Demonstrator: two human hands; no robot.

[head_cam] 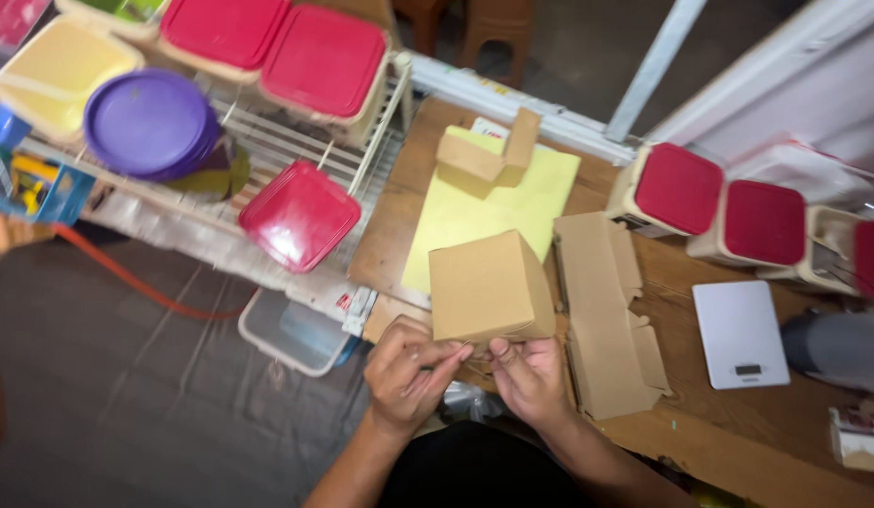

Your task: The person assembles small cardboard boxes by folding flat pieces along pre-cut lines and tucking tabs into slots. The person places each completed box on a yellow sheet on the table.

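Observation:
A small brown cardboard box (488, 285) stands at the near edge of the wooden table (738, 447). Both my hands pinch its lower edge. My left hand (409, 372) grips the near left corner with fingers curled. My right hand (531, 376) holds the near right corner. A yellow sheet (474, 212) lies on the table just behind the box, with a folded cardboard piece (488, 155) on it. A flat unfolded cardboard blank (606, 310) lies to the right of the box.
A white digital scale (740, 334) lies at the right. Red-lidded tubs (679, 188) (764, 223) stand behind it. A wire rack (296, 141) on the left carries red (300, 214), purple (150, 122) and yellow (61, 66) lidded containers. A clear bin (296, 329) sits on the floor.

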